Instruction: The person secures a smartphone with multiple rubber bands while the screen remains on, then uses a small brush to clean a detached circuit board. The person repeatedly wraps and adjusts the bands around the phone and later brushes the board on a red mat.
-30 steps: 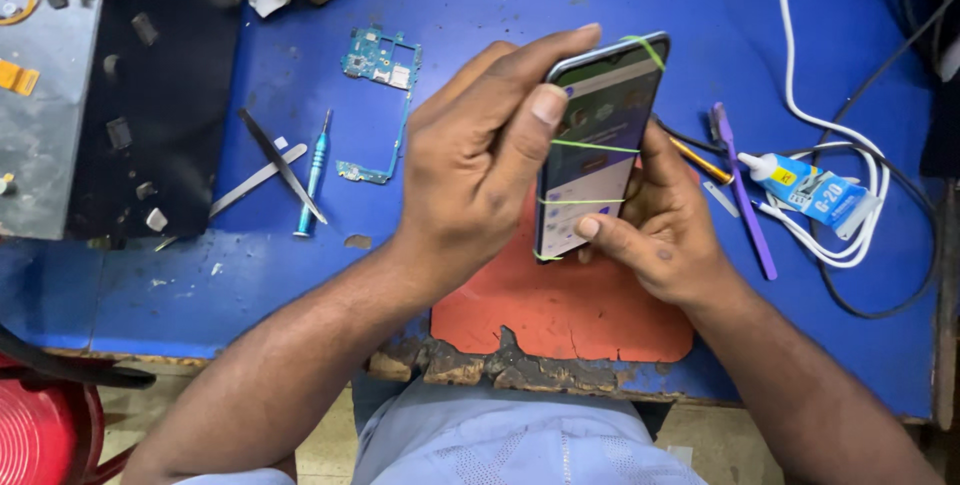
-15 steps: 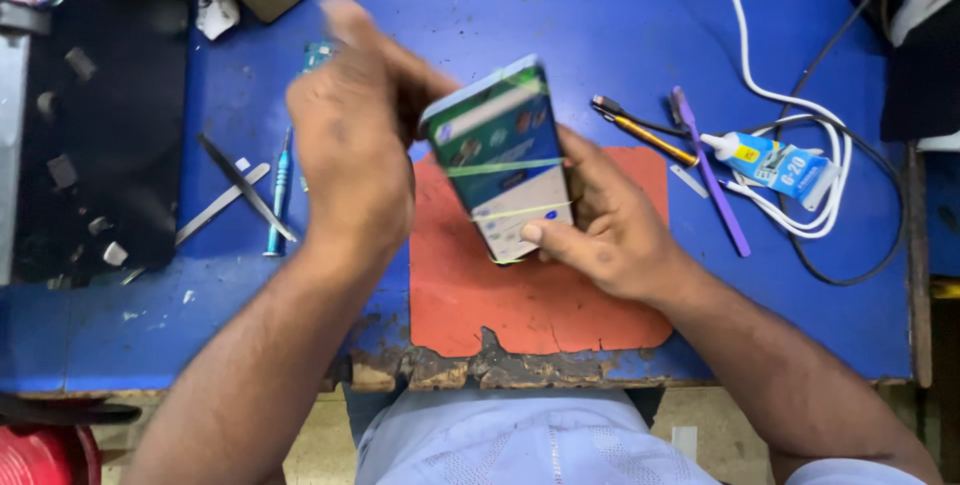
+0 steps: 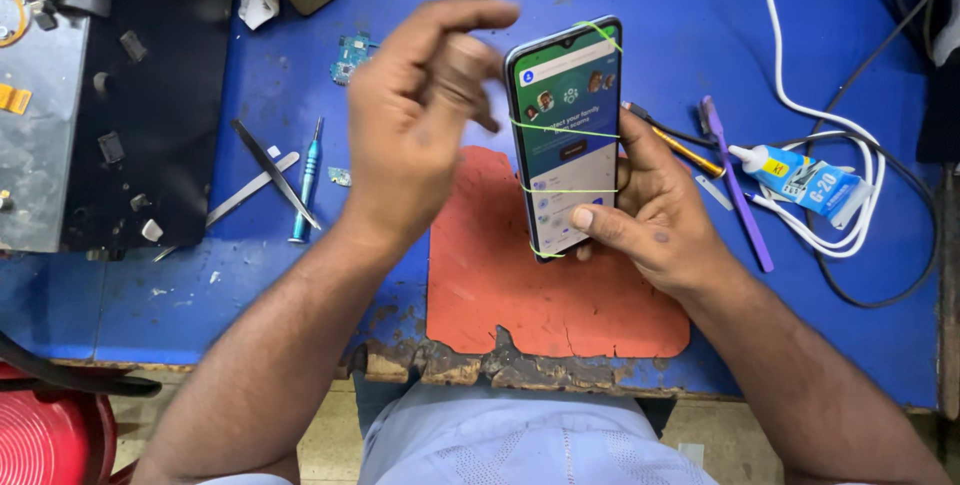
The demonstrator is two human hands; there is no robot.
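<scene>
Smartphone [image 3: 566, 140], rubber-banded: right hand [image 3: 655, 207] kept its closed grip; left hand [image 3: 415, 130], empty and half-curled, had lifted off toward 9 o'clock.

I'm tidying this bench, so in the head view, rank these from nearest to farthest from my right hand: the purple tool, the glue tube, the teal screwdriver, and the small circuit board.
From the right hand:
1. Purple tool, just to its right.
2. Glue tube, farther right, on the white cable.
3. Teal screwdriver, across the red mat, beyond the left hand.
4. Small circuit board, upper left; nearly as far as the screwdriver, so this order is uncertain.
</scene>
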